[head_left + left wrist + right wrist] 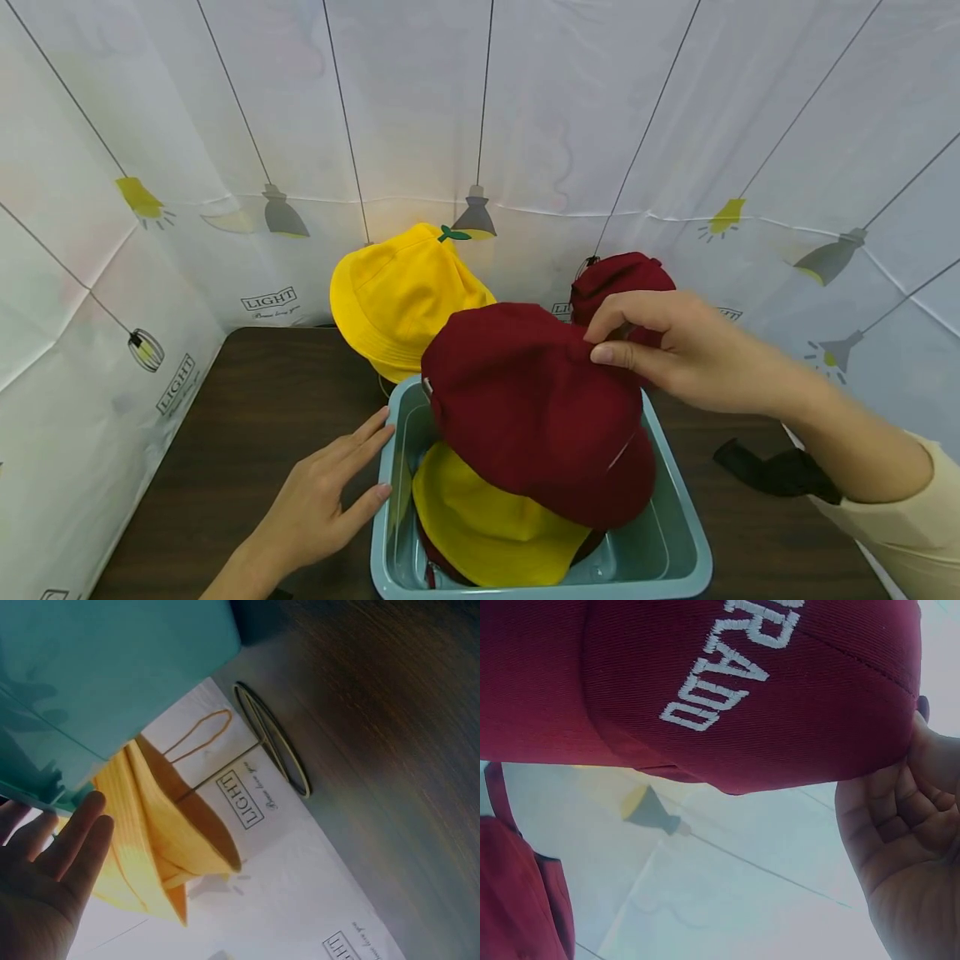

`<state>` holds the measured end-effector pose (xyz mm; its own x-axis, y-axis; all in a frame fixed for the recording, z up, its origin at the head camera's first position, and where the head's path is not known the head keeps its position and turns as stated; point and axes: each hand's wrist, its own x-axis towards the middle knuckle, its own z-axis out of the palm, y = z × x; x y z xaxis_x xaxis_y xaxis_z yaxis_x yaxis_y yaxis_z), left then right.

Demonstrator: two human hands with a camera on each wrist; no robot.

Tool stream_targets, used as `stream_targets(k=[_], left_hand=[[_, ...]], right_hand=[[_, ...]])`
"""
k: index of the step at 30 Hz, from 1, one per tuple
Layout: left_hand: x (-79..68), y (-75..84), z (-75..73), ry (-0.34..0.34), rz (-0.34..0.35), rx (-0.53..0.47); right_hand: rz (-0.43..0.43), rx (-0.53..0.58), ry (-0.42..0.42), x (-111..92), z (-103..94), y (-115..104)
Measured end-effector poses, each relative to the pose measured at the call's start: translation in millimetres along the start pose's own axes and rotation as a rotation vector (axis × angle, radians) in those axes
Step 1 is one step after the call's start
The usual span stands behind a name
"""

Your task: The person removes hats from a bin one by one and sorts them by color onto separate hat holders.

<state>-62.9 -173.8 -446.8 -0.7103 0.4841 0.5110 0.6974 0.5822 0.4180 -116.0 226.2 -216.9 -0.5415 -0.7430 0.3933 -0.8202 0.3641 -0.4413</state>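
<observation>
My right hand [667, 346] pinches a maroon baseball cap [532, 400] at its crown between thumb and fingers, above a light blue plastic basin [678, 492]. White embroidered letters show on the cap [817, 712] in the right wrist view. Inside the basin lies a yellow bucket hat [487, 533], with dark red fabric partly hidden beneath it. My left hand [315, 487] rests with extended fingers against the basin's left side; its fingertips meet the rim in the left wrist view.
Behind the basin, another yellow bucket hat [412, 300] with a green sprout hangs on a wire stand [274, 742]. A second maroon cap [622, 279] is at the back right. A black strap [772, 471] is by the right wrist. Lamp-printed white sheeting [420, 108] surrounds the dark wooden table [225, 450].
</observation>
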Motion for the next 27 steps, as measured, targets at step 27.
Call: stream_targets(k=[27], left_hand=[[-0.2,-0.9,0.1,0.012,0.021,0.001]], right_hand=[[0.152,-0.296,0.204,2.4,-58.8,10.5]])
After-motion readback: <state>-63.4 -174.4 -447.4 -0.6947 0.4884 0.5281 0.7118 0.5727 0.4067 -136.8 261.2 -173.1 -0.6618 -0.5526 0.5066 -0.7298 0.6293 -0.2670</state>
